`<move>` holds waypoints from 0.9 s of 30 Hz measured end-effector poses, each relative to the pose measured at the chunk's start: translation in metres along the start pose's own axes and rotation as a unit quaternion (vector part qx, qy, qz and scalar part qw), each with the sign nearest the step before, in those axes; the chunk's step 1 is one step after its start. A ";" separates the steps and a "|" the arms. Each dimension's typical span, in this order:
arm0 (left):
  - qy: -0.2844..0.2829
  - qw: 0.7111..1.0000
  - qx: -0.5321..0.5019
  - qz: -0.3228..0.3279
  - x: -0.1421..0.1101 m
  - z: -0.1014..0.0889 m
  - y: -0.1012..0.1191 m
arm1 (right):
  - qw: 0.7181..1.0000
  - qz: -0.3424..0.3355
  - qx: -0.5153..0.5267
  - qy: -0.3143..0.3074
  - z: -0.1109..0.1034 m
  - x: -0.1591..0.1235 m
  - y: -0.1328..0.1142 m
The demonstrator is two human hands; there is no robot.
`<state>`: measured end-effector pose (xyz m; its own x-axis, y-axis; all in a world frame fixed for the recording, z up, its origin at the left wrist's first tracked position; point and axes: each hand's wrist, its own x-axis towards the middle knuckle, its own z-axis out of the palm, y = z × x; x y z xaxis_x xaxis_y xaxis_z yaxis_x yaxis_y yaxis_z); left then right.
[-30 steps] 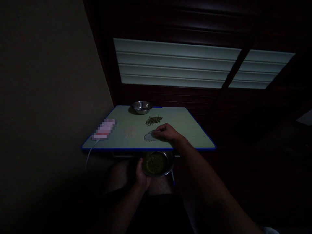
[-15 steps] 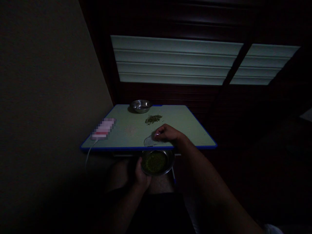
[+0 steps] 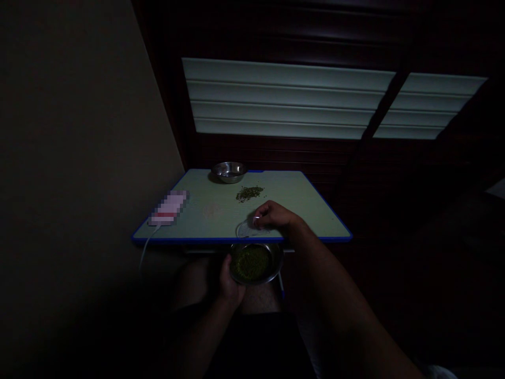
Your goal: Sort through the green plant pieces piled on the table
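My left hand [image 3: 229, 284] grips the rim of a steel bowl [image 3: 255, 263] filled with small green grains, held just below the near edge of the pale green table [image 3: 307, 210]. My right hand [image 3: 274, 217] rests on the table near that edge, fingers curled over a small pale round thing [image 3: 245, 229] that I cannot make out in the dim light. A loose heap of green grains [image 3: 248, 193] lies on the table beyond my right hand.
An empty steel bowl [image 3: 229, 171] stands at the table's far edge. A phone-like object [image 3: 169, 208] with a white cable [image 3: 145, 249] lies at the left. A beige wall runs along the left; dark shutters and bright slats are behind. My legs are under the table.
My right hand has drawn the pale round thing toward the table's near edge, closer to the held bowl. The left hand and bowl stayed put.
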<state>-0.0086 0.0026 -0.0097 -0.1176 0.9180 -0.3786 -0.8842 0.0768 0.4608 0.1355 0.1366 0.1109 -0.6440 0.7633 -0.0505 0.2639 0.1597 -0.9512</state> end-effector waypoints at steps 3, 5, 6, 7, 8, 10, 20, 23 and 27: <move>-0.012 1.000 -0.009 0.005 0.000 0.000 0.000 | 1.000 0.003 0.001 -0.013 -0.001 -0.001 -0.002; -0.011 1.000 -0.014 0.005 0.000 0.001 0.000 | 1.000 0.006 0.008 -0.002 0.000 -0.001 -0.003; -0.006 1.000 -0.015 0.005 0.000 0.001 0.000 | 1.000 0.008 0.014 0.015 0.001 -0.001 -0.003; 0.001 1.000 -0.013 0.004 0.000 0.001 0.000 | 0.999 0.010 0.020 0.036 0.003 0.000 -0.002; 0.008 1.000 -0.011 0.003 0.000 0.002 0.000 | 0.998 0.012 0.026 0.059 0.005 0.000 -0.001; 0.013 1.000 -0.007 0.005 -0.001 0.002 0.000 | 0.995 0.014 0.035 0.097 0.010 0.002 0.001; -0.003 1.000 -0.015 0.008 0.000 0.000 0.000 | 0.999 0.027 -0.003 0.044 0.006 -0.001 -0.003; -0.006 1.000 -0.012 0.000 0.000 0.001 0.000 | 1.000 0.021 -0.006 0.022 0.003 -0.001 -0.003; 0.002 1.000 0.005 0.000 -0.001 0.005 0.001 | 1.000 0.007 -0.002 -0.002 0.000 -0.002 -0.001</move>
<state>-0.0074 0.0035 -0.0052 -0.1192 0.9166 -0.3817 -0.8799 0.0805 0.4682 0.1363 0.1347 0.1120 -0.6427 0.7633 -0.0651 0.2753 0.1509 -0.9494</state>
